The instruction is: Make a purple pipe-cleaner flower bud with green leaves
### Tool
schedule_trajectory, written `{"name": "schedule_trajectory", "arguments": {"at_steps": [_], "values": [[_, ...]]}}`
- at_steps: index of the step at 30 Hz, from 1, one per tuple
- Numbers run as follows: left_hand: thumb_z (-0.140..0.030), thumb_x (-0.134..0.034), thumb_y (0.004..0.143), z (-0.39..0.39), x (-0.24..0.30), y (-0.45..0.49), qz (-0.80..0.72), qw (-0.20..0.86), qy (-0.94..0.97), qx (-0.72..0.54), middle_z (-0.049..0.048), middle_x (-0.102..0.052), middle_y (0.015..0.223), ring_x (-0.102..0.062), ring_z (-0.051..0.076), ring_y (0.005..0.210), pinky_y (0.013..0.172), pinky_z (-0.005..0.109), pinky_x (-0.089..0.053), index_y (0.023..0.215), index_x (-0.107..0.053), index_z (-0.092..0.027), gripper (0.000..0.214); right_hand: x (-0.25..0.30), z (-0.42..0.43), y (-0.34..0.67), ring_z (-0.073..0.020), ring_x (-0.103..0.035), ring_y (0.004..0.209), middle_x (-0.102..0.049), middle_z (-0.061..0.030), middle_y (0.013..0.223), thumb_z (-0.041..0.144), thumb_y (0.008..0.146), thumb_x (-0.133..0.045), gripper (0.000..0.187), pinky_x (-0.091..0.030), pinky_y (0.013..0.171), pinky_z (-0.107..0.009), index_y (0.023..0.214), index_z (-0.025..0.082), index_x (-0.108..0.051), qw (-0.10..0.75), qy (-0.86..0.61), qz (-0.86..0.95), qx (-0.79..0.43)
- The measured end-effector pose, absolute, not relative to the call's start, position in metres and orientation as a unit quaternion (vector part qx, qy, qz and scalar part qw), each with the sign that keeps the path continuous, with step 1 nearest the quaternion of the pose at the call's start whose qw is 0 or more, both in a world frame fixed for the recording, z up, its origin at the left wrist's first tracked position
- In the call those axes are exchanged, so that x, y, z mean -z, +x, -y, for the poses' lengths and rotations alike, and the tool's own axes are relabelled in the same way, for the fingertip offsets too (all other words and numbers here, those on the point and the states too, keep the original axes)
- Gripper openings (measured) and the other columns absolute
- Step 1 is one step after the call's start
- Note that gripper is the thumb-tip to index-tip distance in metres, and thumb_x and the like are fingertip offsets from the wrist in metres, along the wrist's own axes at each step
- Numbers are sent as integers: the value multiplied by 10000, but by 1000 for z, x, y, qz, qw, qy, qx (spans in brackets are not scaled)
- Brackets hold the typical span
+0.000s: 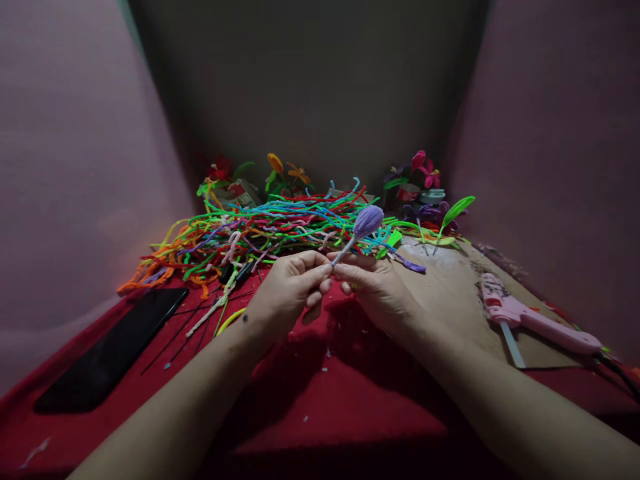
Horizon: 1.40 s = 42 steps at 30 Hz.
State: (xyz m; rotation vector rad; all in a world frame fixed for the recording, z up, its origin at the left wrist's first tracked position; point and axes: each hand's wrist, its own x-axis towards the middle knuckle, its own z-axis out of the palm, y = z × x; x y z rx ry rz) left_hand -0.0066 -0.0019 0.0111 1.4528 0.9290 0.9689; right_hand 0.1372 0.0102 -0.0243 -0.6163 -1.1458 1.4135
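Both hands meet at the middle of the red cloth [320, 400]. My left hand [290, 287] and my right hand [375, 287] pinch the thin stem of a lilac pipe-cleaner bud [368, 221], which points up and to the right above the fingers. The fingers of both hands are closed on the stem, thumbs touching near its lower end. Behind the bud lies a wide heap of coloured pipe cleaners [260, 233].
A black phone [113, 350] lies at the left. A pink glue gun [535, 320] rests on brown cardboard [450, 287] at the right. Finished pipe-cleaner flowers [425, 173] and small pots stand at the back. Thin black wires lie left of my left hand.
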Motion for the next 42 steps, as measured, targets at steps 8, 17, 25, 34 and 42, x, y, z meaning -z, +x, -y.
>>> {"name": "schedule_trajectory", "arguments": {"at_steps": [8, 17, 25, 34, 42], "values": [[-255, -548, 792, 0, -17, -12, -343, 652, 579, -349, -76, -414, 532, -219, 5, 312, 285, 137, -272, 813, -550, -153, 104, 24, -10, 138, -126, -510, 692, -652, -5, 788, 246, 683, -680, 114, -347, 591, -267, 788, 229, -718, 567, -243, 499, -609], [-195, -486, 806, 1, 4, 0, -426, 185, 767, -443, -19, -534, 590, -463, 82, 535, 507, 184, -370, 743, -608, -170, 140, 28, -11, 136, -148, -552, 725, -681, -8, 753, 230, 696, -671, 93, -400, 709, -305, 766, 234, -732, 599, -274, 490, -571], [-276, -634, 734, -2, -11, -9, -348, 667, 531, -391, -60, -482, 546, -262, -8, 326, 303, 113, -212, 751, -556, -145, 153, 29, -14, 137, -154, -565, 777, -680, -24, 862, 289, 699, -690, 160, -413, 713, -307, 846, 236, -725, 578, -244, 495, -602], [-236, -525, 820, -2, -11, -14, -281, 727, 526, -341, -55, -487, 437, -323, 29, 224, 226, 141, -306, 695, -553, -129, 168, 25, -11, 137, -130, -551, 666, -660, -7, 747, 258, 653, -731, 129, -385, 596, -279, 781, 243, -730, 564, -213, 471, -644], [-388, -547, 801, -13, -6, -20, -334, 649, 614, -300, 17, -605, 530, -478, 72, 327, 334, 170, -363, 737, -587, -123, 276, 20, -8, 137, -114, -506, 652, -619, 9, 713, 250, 631, -743, 107, -369, 640, -279, 726, 210, -716, 593, -235, 456, -620]]}}
